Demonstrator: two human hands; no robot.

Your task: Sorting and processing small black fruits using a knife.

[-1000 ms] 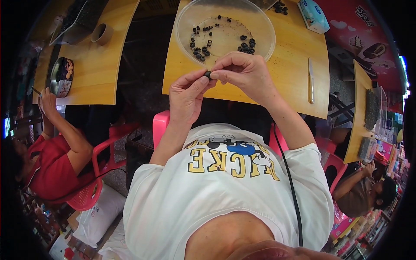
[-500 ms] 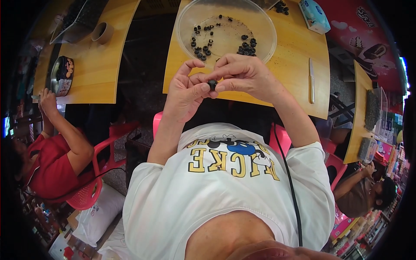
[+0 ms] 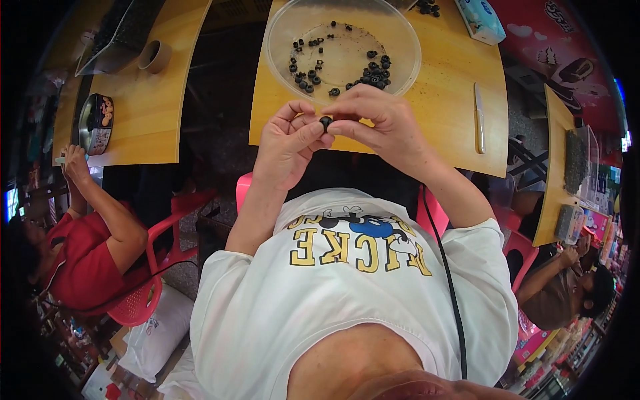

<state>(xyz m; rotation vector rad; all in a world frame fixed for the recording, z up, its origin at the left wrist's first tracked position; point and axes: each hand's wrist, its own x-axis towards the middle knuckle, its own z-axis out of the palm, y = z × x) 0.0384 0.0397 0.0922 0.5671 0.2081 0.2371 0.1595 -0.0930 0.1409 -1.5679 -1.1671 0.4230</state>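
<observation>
Just off the near edge of the table, my two hands meet over a small round black piece (image 3: 325, 124). The thumb and fingers of my left hand (image 3: 291, 139) pinch it. From the other side, the thumb and index finger of my right hand (image 3: 383, 121) close on its right edge. Beyond my hands stands a wide translucent plastic basin (image 3: 280, 69). Inside it lie several loose black pieces (image 3: 377, 77), some ring-shaped, in a cluster at the right and a looser scatter at the left, with fine crumbs between them.
A knife (image 3: 479, 119) lies at the right of my wooden table (image 3: 447, 113). A blue tissue pack (image 3: 480, 21) and more black pieces (image 3: 428, 8) are at its far side. People in red (image 3: 87, 267) and brown (image 3: 557, 297) sit at neighbouring tables. A black cable (image 3: 443, 267) runs down my shirt.
The small black piece has turned slightly between my fingers, and my right fingers have shifted around it. The view has moved a little, so the basin appears slightly farther left.
</observation>
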